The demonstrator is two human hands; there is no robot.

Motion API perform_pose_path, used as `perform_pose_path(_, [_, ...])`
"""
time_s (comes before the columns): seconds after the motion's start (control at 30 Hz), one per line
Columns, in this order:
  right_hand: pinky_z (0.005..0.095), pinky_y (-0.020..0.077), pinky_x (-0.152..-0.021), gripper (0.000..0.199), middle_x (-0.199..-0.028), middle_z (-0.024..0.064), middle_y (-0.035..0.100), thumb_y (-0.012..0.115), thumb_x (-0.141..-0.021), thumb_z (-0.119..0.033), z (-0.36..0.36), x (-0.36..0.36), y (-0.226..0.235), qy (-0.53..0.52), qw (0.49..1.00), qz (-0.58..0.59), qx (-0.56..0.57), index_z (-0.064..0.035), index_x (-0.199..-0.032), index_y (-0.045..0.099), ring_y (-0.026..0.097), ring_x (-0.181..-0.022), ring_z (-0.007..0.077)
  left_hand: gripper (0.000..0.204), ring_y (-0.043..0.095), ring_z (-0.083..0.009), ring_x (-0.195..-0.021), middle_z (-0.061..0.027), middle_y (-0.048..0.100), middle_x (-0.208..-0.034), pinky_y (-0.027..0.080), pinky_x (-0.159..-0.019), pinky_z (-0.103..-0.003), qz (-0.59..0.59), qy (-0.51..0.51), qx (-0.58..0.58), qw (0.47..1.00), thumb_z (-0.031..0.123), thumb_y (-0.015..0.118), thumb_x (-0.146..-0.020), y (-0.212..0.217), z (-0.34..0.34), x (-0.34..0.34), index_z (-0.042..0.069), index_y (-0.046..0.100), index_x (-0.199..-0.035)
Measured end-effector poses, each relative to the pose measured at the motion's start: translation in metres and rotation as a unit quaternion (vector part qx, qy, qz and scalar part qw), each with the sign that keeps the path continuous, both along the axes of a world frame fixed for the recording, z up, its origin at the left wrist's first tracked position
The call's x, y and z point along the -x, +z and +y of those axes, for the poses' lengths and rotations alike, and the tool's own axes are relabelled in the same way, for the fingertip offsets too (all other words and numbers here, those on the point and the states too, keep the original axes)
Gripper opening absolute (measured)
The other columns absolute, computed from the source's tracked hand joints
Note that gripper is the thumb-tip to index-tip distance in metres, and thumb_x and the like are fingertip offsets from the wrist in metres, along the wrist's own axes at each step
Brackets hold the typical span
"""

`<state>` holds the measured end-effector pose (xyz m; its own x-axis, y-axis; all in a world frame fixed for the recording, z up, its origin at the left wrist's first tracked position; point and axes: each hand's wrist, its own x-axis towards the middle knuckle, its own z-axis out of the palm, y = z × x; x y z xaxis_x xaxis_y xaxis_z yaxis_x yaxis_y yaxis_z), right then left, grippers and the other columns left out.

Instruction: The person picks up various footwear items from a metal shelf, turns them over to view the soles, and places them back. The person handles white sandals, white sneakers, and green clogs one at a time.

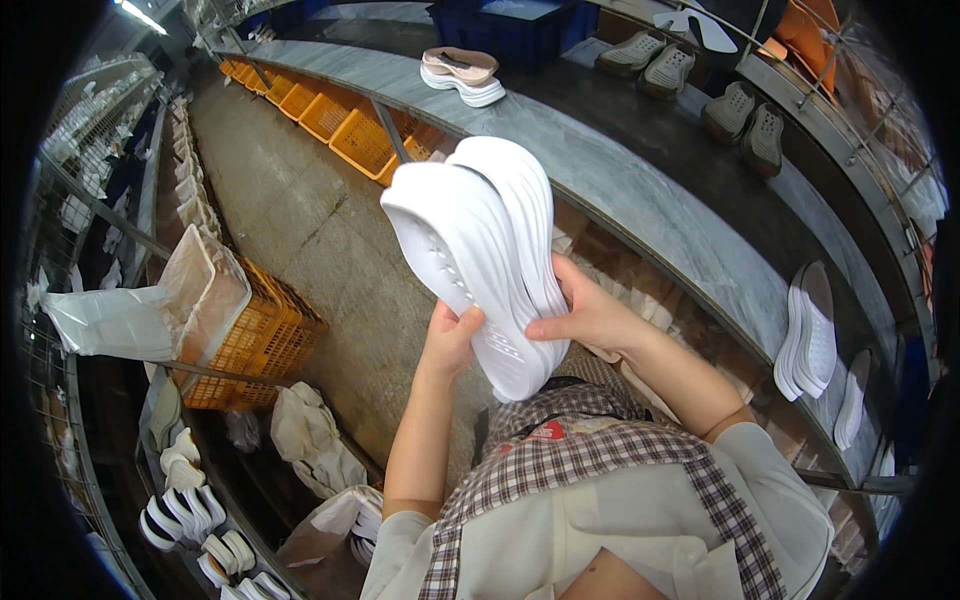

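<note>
A pair of white shoe soles (470, 235) is held up in front of me, side by side, toes and heels tilted upward. My left hand (452, 338) grips the left sole near its lower end, thumb on the inner face. With thumb and fingers, my right hand (590, 312) clasps the other white sole at its outer side. Small raised studs show inside the left sole. Both hands are closed on the pair, which is above the floor and apart from the bench.
On the right runs a grey bench (640, 180) with a dark belt, carrying pinkish and white soles (462, 75), grey shoes (665, 70), and white soles (808, 330). An orange crate (265, 340) stands left. Striped soles (183, 515) lie on a lower-left rack. A blue bin (520, 35) sits at the back.
</note>
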<state>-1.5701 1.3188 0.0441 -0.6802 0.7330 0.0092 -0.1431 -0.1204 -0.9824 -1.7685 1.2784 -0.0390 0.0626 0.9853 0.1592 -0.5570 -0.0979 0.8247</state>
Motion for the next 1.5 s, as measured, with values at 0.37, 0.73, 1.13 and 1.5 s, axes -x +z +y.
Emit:
perform_pose_path(0.37, [0.0402,0.027,-0.108,0.106,-0.143,0.0172,0.031,0.082,-0.064,-0.016,0.002,-0.012,-0.024,-0.033,0.979,-0.116,-0.166,-0.0016,-0.144,0.012,0.032,-0.131,0.0288,0.052,0.049,-0.0209,-0.116,-0.0127,0.049,-0.129,0.04,-0.099,-0.035,0.115,0.137,0.092,0.98,0.021,0.057,-0.09,0.015,-0.001,-0.017,0.001,0.036,-0.134])
perform_pose_path(0.73, [0.0342,0.0363,-0.103,0.045,-0.131,0.0106,0.051,0.052,-0.087,-0.001,0.032,-0.023,-0.027,0.019,0.974,-0.039,-0.224,-0.0062,-0.131,0.046,0.046,-0.122,0.0217,0.033,0.064,-0.0195,-0.088,-0.0136,0.061,-0.105,0.056,-0.076,-0.032,-0.246,-0.025,0.225,0.942,0.02,0.053,-0.093,0.037,-0.011,-0.027,-0.002,0.049,-0.117])
perform_pose_path(1.13, [0.0391,0.0269,-0.108,0.09,-0.138,0.0157,0.039,0.08,-0.07,-0.022,0.012,-0.013,-0.041,0.025,0.985,-0.114,-0.123,-0.0014,-0.139,0.027,0.035,-0.13,0.0256,0.075,0.053,-0.0204,-0.107,-0.0114,0.049,-0.12,0.044,-0.092,-0.034,0.162,0.26,-0.023,0.951,-0.001,0.069,-0.071,-0.001,-0.017,-0.018,0.002,0.029,-0.134])
perform_pose_path(1.5, [0.0387,0.0355,-0.102,0.086,-0.132,0.015,0.046,0.08,-0.069,-0.019,0.004,-0.019,-0.037,0.018,0.967,-0.157,-0.2,-0.0064,-0.138,0.032,0.042,-0.124,0.025,0.077,0.052,-0.02,-0.106,-0.0106,0.05,-0.119,0.043,-0.09,-0.033,0.205,0.285,-0.122,0.928,0.012,0.078,-0.07,-0.014,-0.021,-0.016,0.002,0.032,-0.131])
